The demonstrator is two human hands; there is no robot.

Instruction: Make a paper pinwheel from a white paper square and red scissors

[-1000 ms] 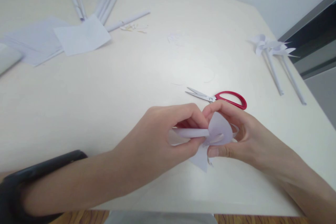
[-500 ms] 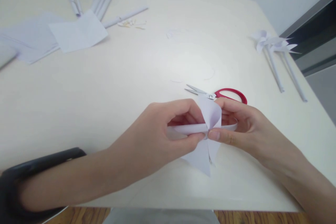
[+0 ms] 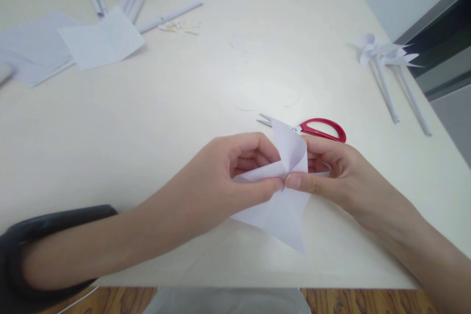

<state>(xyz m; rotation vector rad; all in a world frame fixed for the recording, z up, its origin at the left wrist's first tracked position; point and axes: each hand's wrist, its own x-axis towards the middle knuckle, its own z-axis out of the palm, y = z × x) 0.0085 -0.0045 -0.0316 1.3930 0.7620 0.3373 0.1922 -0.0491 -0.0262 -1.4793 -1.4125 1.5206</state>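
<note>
Pale tabletop (image 3: 165, 103) stretching beneath two bare hands that are pinching a curled paper piece (image 3: 283, 211) near its front edge.
Left hand (image 3: 224, 171) and right hand (image 3: 334, 169) are both grasping the paper, thumbs meeting almost tip to tip at its gathered middle; their other fingers are bending behind it, partly hidden. One pointed flap is rising beyond the thumbs and another is pointing down toward the person, so the longer visible axis is running crosswise to the line of the thumbs, with neither hand lying clearly nearer the middle. Red-handled scissors (image 3: 322, 130) are lying just beyond the right hand, blades parted, while two paper pinwheels (image 3: 375, 54) are resting well apart at the far right.
</note>
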